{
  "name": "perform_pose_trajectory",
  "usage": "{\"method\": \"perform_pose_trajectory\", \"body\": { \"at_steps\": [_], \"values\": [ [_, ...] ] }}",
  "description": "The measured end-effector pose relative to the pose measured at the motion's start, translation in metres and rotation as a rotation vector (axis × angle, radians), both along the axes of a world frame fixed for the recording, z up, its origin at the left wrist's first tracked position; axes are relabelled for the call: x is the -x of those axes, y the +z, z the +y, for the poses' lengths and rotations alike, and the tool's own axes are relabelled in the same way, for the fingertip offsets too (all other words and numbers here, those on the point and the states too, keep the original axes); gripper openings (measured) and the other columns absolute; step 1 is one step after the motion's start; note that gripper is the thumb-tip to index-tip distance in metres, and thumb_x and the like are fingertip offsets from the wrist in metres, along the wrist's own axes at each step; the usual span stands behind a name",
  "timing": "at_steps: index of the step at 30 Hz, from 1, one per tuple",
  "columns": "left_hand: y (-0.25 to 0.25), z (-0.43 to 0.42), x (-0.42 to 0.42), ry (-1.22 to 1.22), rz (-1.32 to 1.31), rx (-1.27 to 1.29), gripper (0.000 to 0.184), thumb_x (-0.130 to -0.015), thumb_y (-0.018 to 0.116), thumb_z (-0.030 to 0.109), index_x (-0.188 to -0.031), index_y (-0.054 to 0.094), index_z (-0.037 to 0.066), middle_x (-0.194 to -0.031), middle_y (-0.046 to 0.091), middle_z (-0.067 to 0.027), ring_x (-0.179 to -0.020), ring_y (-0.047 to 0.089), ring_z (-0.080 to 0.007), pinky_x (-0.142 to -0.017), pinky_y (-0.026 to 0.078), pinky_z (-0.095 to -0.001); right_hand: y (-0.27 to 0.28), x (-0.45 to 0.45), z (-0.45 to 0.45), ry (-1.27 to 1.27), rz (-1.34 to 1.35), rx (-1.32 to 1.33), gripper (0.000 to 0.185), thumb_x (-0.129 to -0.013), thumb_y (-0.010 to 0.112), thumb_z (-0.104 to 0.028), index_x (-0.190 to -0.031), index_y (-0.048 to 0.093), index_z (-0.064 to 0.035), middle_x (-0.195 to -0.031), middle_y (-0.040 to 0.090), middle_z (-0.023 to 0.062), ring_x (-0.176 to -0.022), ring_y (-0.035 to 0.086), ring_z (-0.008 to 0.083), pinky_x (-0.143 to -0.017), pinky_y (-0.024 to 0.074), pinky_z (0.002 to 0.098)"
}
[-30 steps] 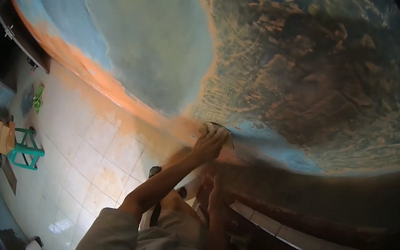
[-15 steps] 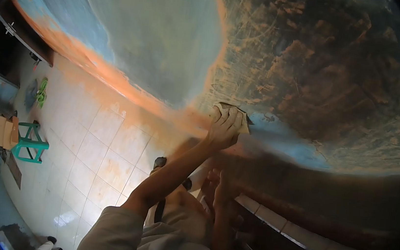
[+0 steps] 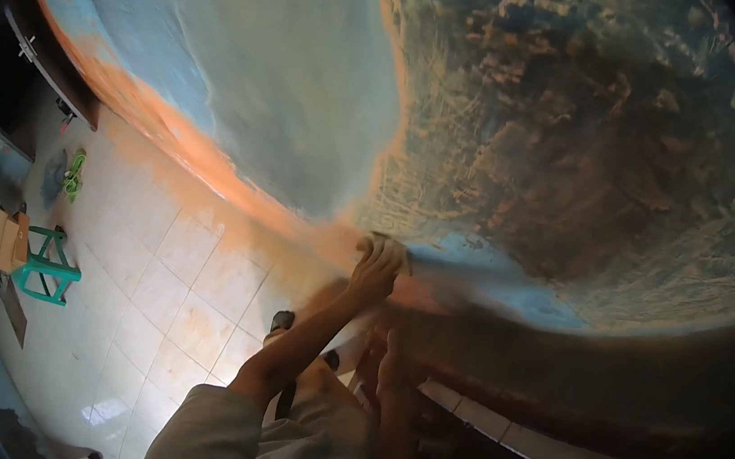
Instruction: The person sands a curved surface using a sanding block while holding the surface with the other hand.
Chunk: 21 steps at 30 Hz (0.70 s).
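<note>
My left hand [image 3: 377, 265] is closed on a folded piece of sandpaper [image 3: 406, 258], pressing it to the lower part of the painted wall [image 3: 301, 95]. Only an edge of the sheet shows past my fingers. Around it, orange, blue and grey-green patches meet a rough brown area. Lower down, in shadow near my body, my right hand [image 3: 383, 354] has its fingers stretched upward. I see nothing in it.
Orange dust lies on the white tiled floor [image 3: 186, 272] along the wall. A green plastic stool [image 3: 50, 269] stands at the left beside a cardboard box [image 3: 8, 241]. Behind them is a bright green bundle [image 3: 74, 175]. A dark ledge with a tiled strip [image 3: 525, 438] runs at the lower right.
My left hand has slid the sandpaper down and slightly left along the wall. The view has shifted a little. My right hand stays low near my body.
</note>
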<state>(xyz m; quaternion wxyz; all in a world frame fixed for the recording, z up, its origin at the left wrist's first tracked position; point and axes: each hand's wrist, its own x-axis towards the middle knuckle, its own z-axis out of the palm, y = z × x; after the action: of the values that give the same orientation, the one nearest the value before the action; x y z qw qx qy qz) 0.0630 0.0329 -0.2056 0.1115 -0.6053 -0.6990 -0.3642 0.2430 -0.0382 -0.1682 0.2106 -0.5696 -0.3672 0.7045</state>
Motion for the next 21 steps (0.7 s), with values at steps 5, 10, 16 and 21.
{"method": "perform_pose_trajectory", "body": {
  "at_steps": [5,10,16,21],
  "values": [
    [0.048,0.01,-0.027,0.055,-0.055,-0.22,0.055,-0.077,0.056,0.009,-0.127,0.041,-0.008,-0.128,0.041,-0.0352,-0.121,0.037,-0.0534,-0.105,0.024,-0.0613,-0.007,-0.006,-0.002,-0.015,-0.01,0.003,0.055,-0.098,0.037,-0.045,-0.117,0.058,0.0017,-0.11,0.064,0.0138,-0.099,0.059,0.0198,-0.089,0.0414,0.0322],
    [0.022,0.023,-0.056,0.233,-0.579,-0.279,0.043,-0.096,0.039,0.016,-0.128,0.038,-0.012,-0.125,0.042,-0.038,-0.117,0.041,-0.0527,-0.105,0.028,-0.0528,0.001,-0.003,-0.004,-0.027,-0.009,0.0,0.055,-0.098,0.037,-0.045,-0.117,0.059,0.0018,-0.109,0.064,0.0138,-0.098,0.059,0.0198,-0.088,0.0415,0.0322],
    [0.156,0.014,-0.056,0.445,-1.649,-0.281,0.045,-0.099,0.037,0.023,-0.127,0.041,-0.012,-0.121,0.049,-0.0307,-0.11,0.051,-0.0382,-0.097,0.038,-0.0406,-0.004,-0.011,-0.005,-0.041,-0.028,0.004,0.055,-0.098,0.037,-0.045,-0.116,0.059,0.0018,-0.109,0.064,0.0137,-0.098,0.059,0.0199,-0.088,0.0416,0.0322],
    [0.048,0.055,-0.056,0.719,-1.126,-0.204,0.05,-0.101,0.032,0.032,-0.125,0.045,-0.01,-0.102,0.053,-0.0201,-0.086,0.052,-0.0252,-0.083,0.044,-0.0343,0.004,-0.013,-0.004,-0.053,-0.03,0.001,0.055,-0.098,0.037,-0.045,-0.116,0.059,0.0019,-0.108,0.064,0.0137,-0.098,0.059,0.0199,-0.088,0.0418,0.0323]
  ]
}}
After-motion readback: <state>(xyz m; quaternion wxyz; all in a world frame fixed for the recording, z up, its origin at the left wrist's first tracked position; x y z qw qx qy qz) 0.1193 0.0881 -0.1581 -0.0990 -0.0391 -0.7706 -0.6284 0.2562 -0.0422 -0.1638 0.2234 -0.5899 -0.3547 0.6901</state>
